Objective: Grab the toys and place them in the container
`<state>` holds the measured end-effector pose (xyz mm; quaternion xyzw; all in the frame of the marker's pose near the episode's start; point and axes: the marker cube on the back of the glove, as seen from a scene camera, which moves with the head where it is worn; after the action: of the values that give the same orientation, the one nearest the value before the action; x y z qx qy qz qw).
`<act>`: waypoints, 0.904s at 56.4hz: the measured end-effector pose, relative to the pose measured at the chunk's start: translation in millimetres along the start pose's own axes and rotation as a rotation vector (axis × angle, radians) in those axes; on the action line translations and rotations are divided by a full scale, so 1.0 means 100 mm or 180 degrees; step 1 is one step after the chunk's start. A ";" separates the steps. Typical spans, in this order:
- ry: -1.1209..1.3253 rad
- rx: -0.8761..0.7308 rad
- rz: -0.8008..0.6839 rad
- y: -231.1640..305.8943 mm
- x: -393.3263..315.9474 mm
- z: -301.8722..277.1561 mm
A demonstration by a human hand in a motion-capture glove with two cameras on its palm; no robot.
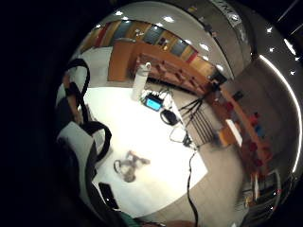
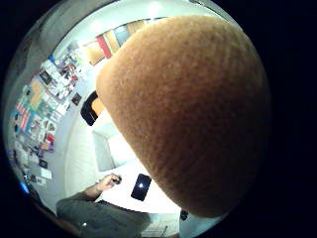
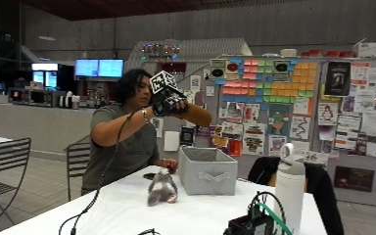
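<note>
At a white desk [image 3: 194, 215], a person holds the black-gloved right hand [image 3: 166, 104] raised at head height, above the open grey fabric box-shaped container [image 3: 207, 170]. Its fingers are closed round a tan, fuzzy soft toy [image 3: 194, 113] that juts out toward the far side of the container. A second toy, a grey plush animal [image 3: 162, 189], lies on the desk just beside the container's front corner, with the person's bare left hand [image 3: 168, 164] resting close behind it.

Both toys look light, soft and squashy, unlikely to slip or break; the grey one would probably be easiest to take round its body, where the plush gives under the fingers.

The thumb-side palm view is almost filled by the tan toy's nap, confirming it sits against the palm, and shows a dark phone [image 2: 141, 187] on the desk below. The little-finger-side view shows the grey plush from above, sprawled on the white top. Only the outside view shows the hand's height over the container.
</note>
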<state>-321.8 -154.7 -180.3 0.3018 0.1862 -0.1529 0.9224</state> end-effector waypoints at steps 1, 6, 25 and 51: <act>-0.0031 0.0018 -0.0109 0.01 -0.02 0.02; -0.0245 -0.0172 -0.0185 -0.01 -0.11 0.12; -0.0652 -0.1136 -0.0076 -0.10 -0.12 0.57; -0.1962 -0.2010 -0.0045 -0.11 -0.22 0.81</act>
<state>-324.9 -209.5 -116.0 -0.0559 -0.0580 -0.1776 0.9808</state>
